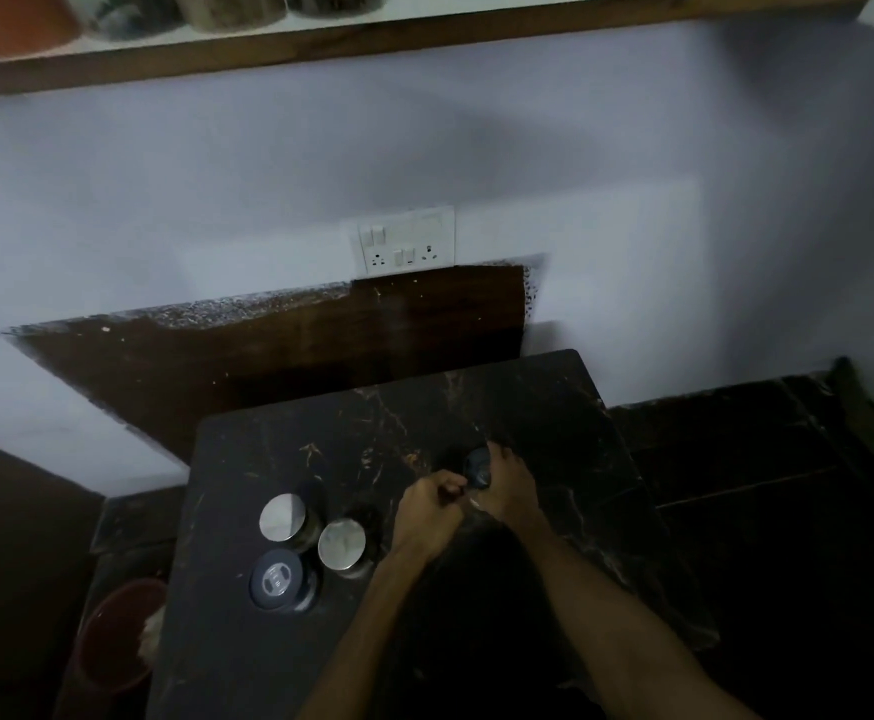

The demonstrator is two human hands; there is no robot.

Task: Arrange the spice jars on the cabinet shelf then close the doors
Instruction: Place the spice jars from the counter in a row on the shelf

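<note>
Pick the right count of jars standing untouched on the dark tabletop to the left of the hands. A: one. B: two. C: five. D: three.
D: two jars with shiny metal lids and one dark-lidded jar stand clustered on the tabletop, apart from both hands.

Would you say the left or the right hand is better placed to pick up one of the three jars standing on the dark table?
Left, probably. The left hand is beside the silver-lidded jar, while the right hand is farther away and wrapped around a dark object.
</note>
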